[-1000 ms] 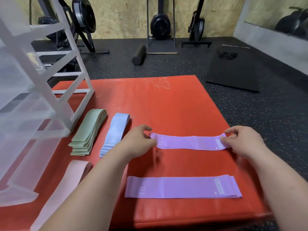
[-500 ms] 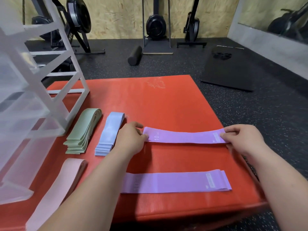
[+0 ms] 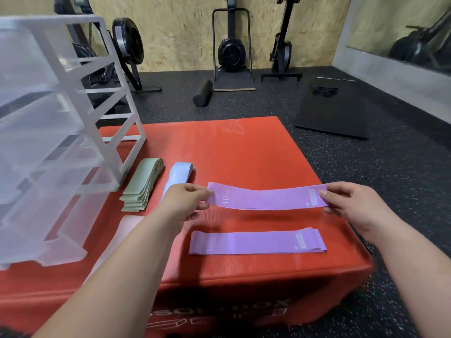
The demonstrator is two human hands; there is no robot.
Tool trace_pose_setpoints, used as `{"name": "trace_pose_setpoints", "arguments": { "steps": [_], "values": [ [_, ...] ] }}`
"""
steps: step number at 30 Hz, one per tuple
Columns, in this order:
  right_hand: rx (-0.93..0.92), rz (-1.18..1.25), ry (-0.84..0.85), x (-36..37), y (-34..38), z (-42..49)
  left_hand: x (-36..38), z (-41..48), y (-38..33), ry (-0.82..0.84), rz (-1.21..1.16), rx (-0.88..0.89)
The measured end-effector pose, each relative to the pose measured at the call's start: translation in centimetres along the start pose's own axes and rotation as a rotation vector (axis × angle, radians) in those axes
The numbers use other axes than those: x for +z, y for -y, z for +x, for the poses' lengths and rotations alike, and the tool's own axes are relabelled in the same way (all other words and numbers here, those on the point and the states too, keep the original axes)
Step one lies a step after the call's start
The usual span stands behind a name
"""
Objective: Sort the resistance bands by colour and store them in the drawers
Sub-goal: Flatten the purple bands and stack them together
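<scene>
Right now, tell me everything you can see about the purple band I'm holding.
The purple band is a flat, fabric-looking strip, held sideways between your hands: left hand pinches the end printed 10, right hand pinches the end with a pale label. It hangs just above the red box, beyond the purple stack.

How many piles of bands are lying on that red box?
4: green pile by the drawer unit, blue pile to its right, pink pile partly hidden behind the left arm, purple pile near the front. Left hand and right hand hold another purple band.
</scene>
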State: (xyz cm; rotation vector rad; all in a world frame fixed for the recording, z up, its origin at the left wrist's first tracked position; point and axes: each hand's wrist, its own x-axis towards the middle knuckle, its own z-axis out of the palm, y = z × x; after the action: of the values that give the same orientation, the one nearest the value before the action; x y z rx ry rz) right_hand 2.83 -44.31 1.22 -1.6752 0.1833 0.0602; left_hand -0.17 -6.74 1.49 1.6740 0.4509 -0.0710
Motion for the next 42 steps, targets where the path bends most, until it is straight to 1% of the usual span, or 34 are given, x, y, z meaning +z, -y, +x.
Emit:
{"name": "trace_pose_setpoints", "arguments": {
  "steps": [9, 15, 28, 35, 37, 39, 40, 42],
  "values": [
    [-0.004, -0.298, -0.04, 0.2, -1.7, -3.4, -1.9, -3.9, 1.7, -0.036, 0.179, -0.003],
    [-0.071, -0.59, -0.071, 0.4, -1.8, -4.5, -2.8, -5.3, 3.2, -0.07, 0.304, -0.02],
    [-0.134, -0.776, 0.007, 1.1, -2.0, -5.0, -2.5, -5.8, 4.9, -0.153, 0.49, 0.046],
    [-0.122, -0.924, 0.058, 1.1, -2.1, -5.0, -2.2, -5.5, 5.1, -0.13, 0.732, 0.11],
    [-0.133, -0.969, 0.045, 0.9, -2.2, -4.9, -2.1, -5.5, 5.0, -0.122, 0.771, 0.145],
    [-0.186, -1.008, 0.04, 0.7, -2.2, -4.7, -2.2, -5.5, 4.7, -0.115, 0.799, 0.229],
    [-0.229, -1.026, 0.067, 0.6, -2.2, -4.6, -2.3, -5.4, 4.6, -0.097, 0.821, 0.292],
    [-0.328, -1.058, 0.201, 0.4, -2.0, -4.5, -2.5, -5.3, 4.4, 0.003, 0.889, 0.437]
  ]
}}
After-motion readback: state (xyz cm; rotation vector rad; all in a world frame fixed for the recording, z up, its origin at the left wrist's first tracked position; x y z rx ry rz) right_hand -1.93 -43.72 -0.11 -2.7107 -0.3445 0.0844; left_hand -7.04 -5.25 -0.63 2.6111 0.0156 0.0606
